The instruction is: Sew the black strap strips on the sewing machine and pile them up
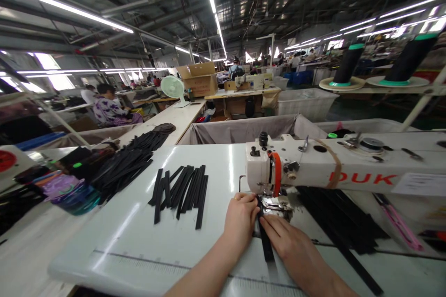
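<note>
A black fabric strip point(266, 243) runs from under the needle area of a white sewing machine point(299, 162) toward me on the pale tabletop. My left hand point(240, 216) is closed on the strip's left edge by the presser foot, fingers bunched together. On the other side, my right hand point(287, 241) presses its fingertips on the strip's right edge, just in front of the metal plate. The strip's far end is hidden by my fingers and the machine head. Several short black strips point(186, 190) lie loosely side by side to the left.
Longer black strips point(343, 222) lie under the machine arm, beside a pink-handled tool point(400, 227). A heap of black strips point(128, 162) and a blue-purple container point(71, 192) stand left. Thread cones point(348, 65) rise at right. A fabric-lined bin point(244, 130) sits behind the table; a person point(109, 106) sits far left.
</note>
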The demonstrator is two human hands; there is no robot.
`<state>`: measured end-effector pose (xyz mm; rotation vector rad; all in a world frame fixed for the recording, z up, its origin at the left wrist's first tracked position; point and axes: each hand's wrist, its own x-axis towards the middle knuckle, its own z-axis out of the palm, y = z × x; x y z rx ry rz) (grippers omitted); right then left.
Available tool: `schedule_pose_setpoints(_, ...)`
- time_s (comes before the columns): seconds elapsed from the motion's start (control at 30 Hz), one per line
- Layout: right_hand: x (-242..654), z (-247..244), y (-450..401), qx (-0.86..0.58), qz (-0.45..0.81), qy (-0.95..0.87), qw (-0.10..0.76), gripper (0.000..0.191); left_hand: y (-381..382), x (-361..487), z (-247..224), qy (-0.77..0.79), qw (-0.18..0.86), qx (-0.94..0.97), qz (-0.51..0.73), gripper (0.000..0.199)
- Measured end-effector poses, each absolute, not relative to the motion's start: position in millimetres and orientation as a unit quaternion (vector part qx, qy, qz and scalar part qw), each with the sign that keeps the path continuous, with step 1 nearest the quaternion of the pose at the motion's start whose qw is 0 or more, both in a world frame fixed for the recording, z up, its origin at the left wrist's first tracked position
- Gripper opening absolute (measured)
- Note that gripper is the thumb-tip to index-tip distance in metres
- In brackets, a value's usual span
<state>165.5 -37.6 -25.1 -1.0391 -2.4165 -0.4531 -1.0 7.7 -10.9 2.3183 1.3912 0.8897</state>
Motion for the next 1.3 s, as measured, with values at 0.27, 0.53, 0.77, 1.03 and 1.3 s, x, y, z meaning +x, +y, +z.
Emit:
schedule_pose_setpoints(0.27, 164.2, -17.0, -33.1, -0.380, -0.120, -0.891, 0.220, 0.038, 14.4, 4.0, -15.6, 0.488, 0.106, 0.821, 0.276, 0.020)
schedule_pose_setpoints(0.53, 165.5, -14.4, -34.5, -0.395, -0.093, -0.887, 0.222, 0.034, 1.5, -1.6, -6.1, 0.464, 0.147, 0.824, 0.290, 0.021)
schedule_pose_setpoints(0.77, 167.5, -13.6, -30.2, -0.412, -0.064, -0.881, 0.224, 0.039, 7.3, -4.9, -7.5, 0.455, 0.167, 0.821, 0.302, 0.018)
schedule_pose_setpoints(1.03, 184.4, -4.8, -36.6, -0.375, 0.089, -0.886, 0.259, 0.036, 6.6, -4.0, -5.6, 0.457, 0.167, 0.820, 0.301, 0.021)
schedule_pose_setpoints(1.3, 184.5, -2.5, -30.7, -0.389, 0.080, -0.883, 0.251, 0.036, 4.7, -2.0, -1.8, 0.464, 0.159, 0.821, 0.291, 0.020)
